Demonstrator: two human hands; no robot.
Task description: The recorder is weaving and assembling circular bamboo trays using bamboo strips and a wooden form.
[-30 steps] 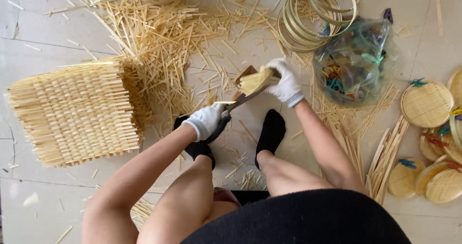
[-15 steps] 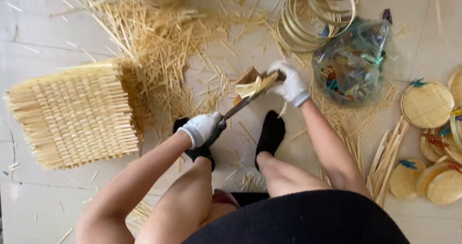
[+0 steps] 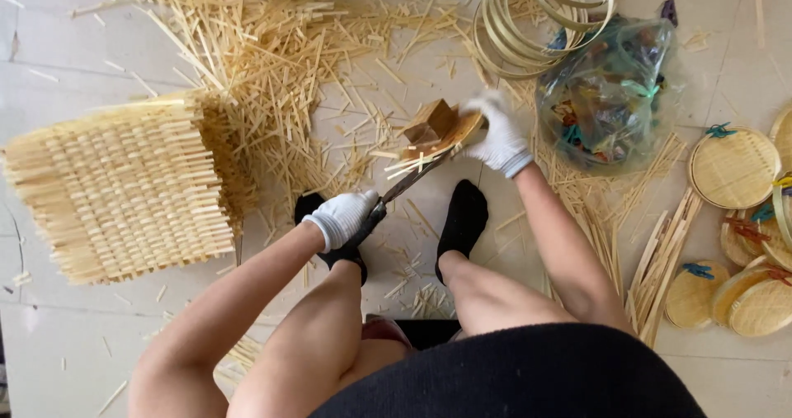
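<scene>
My left hand [image 3: 346, 217], in a white glove, has its fingers wrapped tight around the handle of a knife [image 3: 410, 180] whose blade runs up to a small woven bamboo piece [image 3: 440, 131]. My right hand [image 3: 497, 137], also gloved, grips that piece at its right edge, fingers closed on it, above my black-socked feet. On the tiled floor [image 3: 66, 47], a square woven mat [image 3: 124, 188] lies near the left edge, bamboo hoops [image 3: 544, 14] and a plastic bag [image 3: 606, 96] toward the far right corner.
</scene>
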